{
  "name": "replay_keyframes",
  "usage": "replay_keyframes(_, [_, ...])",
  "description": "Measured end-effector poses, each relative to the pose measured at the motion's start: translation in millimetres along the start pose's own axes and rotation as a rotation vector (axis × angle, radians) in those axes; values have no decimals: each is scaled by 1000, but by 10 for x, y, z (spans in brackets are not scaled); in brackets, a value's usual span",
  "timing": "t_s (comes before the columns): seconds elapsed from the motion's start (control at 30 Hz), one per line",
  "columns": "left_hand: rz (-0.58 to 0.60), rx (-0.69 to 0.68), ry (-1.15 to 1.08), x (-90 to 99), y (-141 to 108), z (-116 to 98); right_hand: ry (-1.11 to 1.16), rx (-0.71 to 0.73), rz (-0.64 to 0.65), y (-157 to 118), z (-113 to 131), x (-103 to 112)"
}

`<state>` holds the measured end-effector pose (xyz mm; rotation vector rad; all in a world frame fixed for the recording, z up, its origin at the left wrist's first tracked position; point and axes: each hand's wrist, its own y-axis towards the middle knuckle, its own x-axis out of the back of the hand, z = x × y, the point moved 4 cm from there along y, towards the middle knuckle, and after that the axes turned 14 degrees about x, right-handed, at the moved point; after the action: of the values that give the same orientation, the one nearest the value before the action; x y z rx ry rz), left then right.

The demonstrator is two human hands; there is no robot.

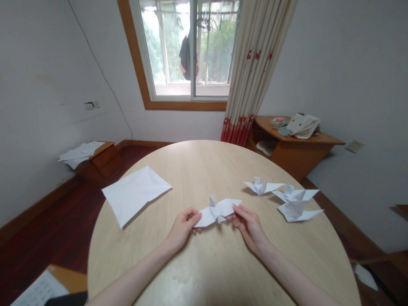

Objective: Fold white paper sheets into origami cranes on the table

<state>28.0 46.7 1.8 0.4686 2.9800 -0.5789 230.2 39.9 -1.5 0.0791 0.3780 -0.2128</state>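
Observation:
A white origami crane (217, 211) is stretched between my two hands just above the round table (204, 165), its wings spread sideways. My left hand (185, 225) pinches the tip of its left wing between thumb and fingers. The right wing's tip is gripped by my right hand (247, 223), thumb on top. One narrow folded point sticks up at the crane's far side, and another folded point hangs at its near side. Several finished paper cranes (295, 195) sit in a cluster to the right, some overlapping. At the left lies white paper (137, 193), flat.
Against the right wall stands a wooden corner cabinet (287, 148) with a cloth bag (304, 125) on top. A low drawer cabinet (105, 159) bearing papers is at the left. Behind the table are a window (191, 51) and a long curtain (255, 63).

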Motion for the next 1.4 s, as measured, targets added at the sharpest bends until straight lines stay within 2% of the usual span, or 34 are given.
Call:
replay_keyframes(0.23, [-72,-18,12,4,38,29,-64,51,44,22,-28,-12])
replay_keyframes(0.47, [-78,-115,106,-71,-53,-154,-139,178,42,24,16,10])
replay_keyframes(0.67, [-71,-174,166,-271,-35,-387,-215,317,-24,85,431,152])
replay_keyframes(0.77, [-79,-233,177,-460,32,-498,-299,445,-39,110,652,250])
replay_keyframes(0.83, [-36,-245,169,-629,102,-525,-342,489,-55,124,727,334])
replay_keyframes(0.93, [48,-211,121,-888,233,-480,-481,536,-111,130,792,489])
replay_keyframes(1.07, [70,-175,128,-1126,421,-338,-790,616,-212,104,881,706])
replay_keyframes(1.23, [26,-94,145,-1196,678,-136,-1229,733,-268,121,911,913])
replay_keyframes(1.4, [107,31,149,-1214,844,26,-1303,776,-243,215,794,1022])
